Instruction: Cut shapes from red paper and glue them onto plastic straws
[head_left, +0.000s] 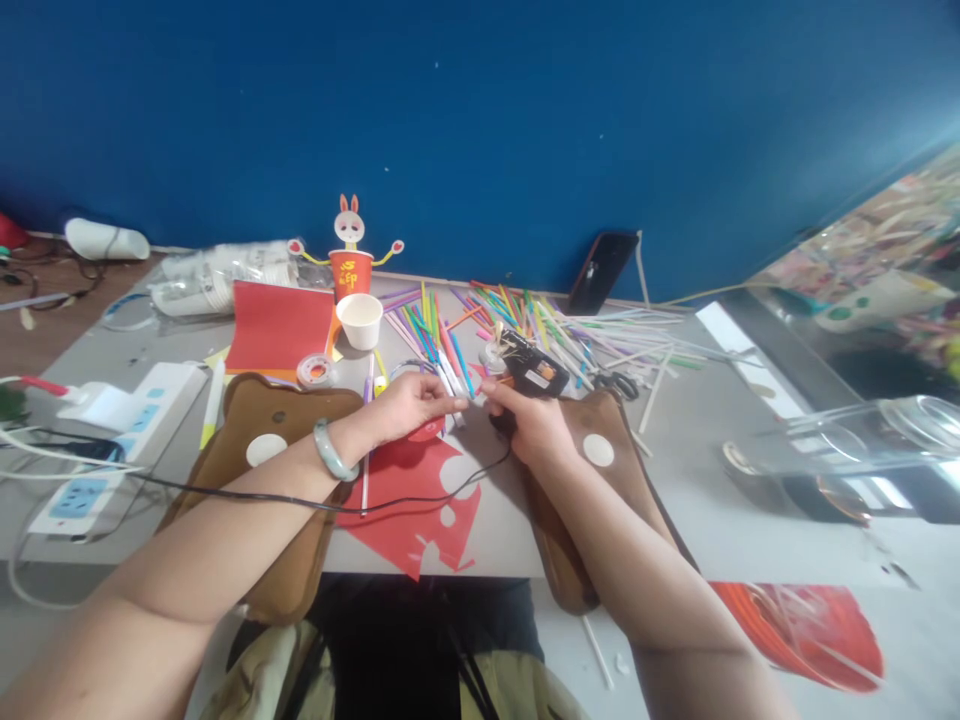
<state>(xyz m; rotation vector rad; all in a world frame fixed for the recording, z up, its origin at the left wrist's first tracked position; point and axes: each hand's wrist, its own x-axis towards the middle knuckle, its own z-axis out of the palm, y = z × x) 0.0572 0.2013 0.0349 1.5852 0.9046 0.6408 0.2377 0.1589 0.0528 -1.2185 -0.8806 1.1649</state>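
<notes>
Right fingers (pixel 498 393) gripping black, white-labelled glue gun (pixel 534 368); left fingers (pixel 444 404) pinched, contents unclear.

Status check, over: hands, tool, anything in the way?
Right hand grips black glue gun. Left hand close by, whether holding anything unclear. Black cord crosses left forearm and red paper.

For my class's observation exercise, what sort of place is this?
Probably a craft workspace, judging by the colourful thin sticks, red paper with shapes cut out, and a cup figure with a rabbit head.
</notes>
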